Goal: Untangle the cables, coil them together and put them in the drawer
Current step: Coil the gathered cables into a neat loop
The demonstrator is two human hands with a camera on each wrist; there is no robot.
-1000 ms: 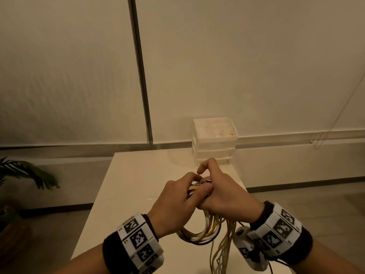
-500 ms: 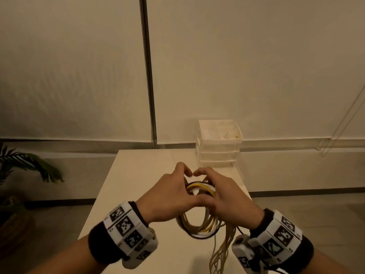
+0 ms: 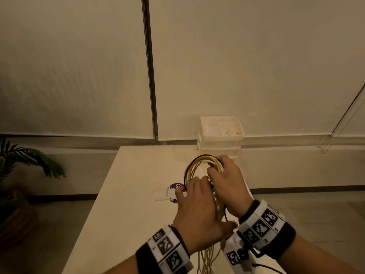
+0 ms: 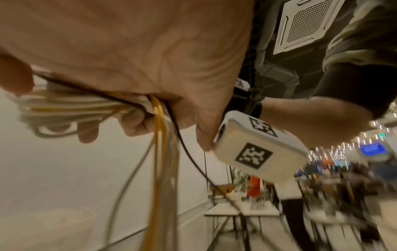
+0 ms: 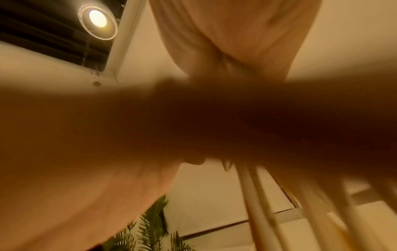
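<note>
A coil of black, yellow and white cables (image 3: pixel 199 161) stands upright above the white table (image 3: pixel 128 194). My right hand (image 3: pixel 221 171) grips the coil's upper right side with curled fingers. My left hand (image 3: pixel 194 194) holds the coil's lower part. In the left wrist view its fingers curl round the cable bundle (image 4: pixel 86 105), and loose strands (image 4: pixel 159 169) hang down from it. The loose ends (image 3: pixel 207 258) trail over the table's near edge. The right wrist view is blurred and shows only pale cables (image 5: pixel 257 195). A white drawer unit (image 3: pixel 221 139) stands at the table's far right, just beyond the hands.
A round purple item with a white strip (image 3: pixel 172 191) lies on the table left of my left hand. A potted plant (image 3: pixel 29 159) stands on the floor at the left. The table's right edge runs close beside my right wrist.
Both hands have turned the coil upright and lifted it up and away toward the drawer unit. My left hand has dropped to the coil's lower part. The purple item has come into view.
</note>
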